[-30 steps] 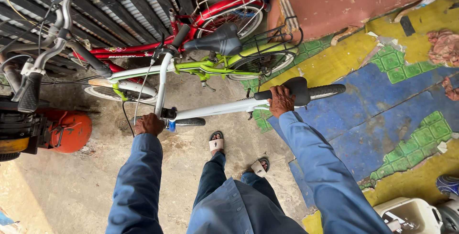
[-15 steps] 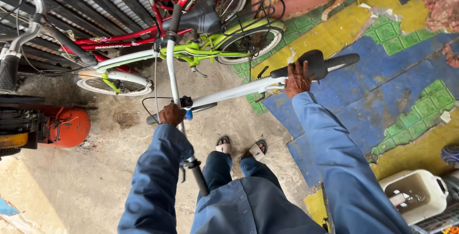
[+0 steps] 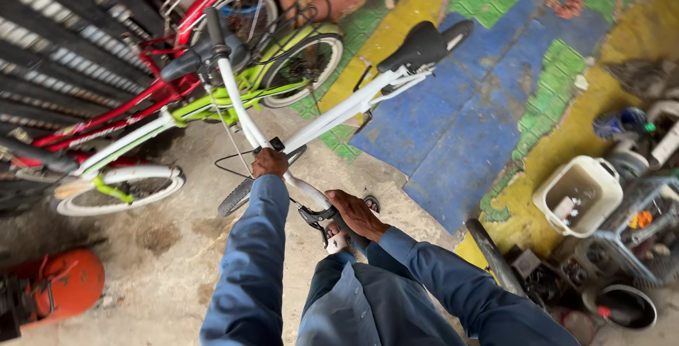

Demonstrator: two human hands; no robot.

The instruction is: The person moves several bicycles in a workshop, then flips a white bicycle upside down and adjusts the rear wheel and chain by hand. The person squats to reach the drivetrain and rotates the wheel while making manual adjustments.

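Person in blue long sleeves stands over a white-framed bicycle w/ curved white handlebar, seen from above. Left hand is wrapped round the handlebar near its centre, just by the stem; fingers closed tight on the tube. Right hand sits on the near end of the bar, palm down over the black brake lever and grip; fingers curled over it, holding it. Far end of the bar points away, toward a black grip.

The bike stands on the grey concrete floor, front black tyre just below the left hand, black padded saddle up and to the right over the painted blue, green and yellow floor patches.

Behind it, touching or nearly so, a lime-green and white bicycle and a red bicycle w/ wire rear basket lean by a dark corrugated metal shutter. Bottom left: orange rounded tank on a machine. Right side, well apart from the hands: white square plastic tub, wire crate w/ parts, a loose black tyre and a round dark tin.
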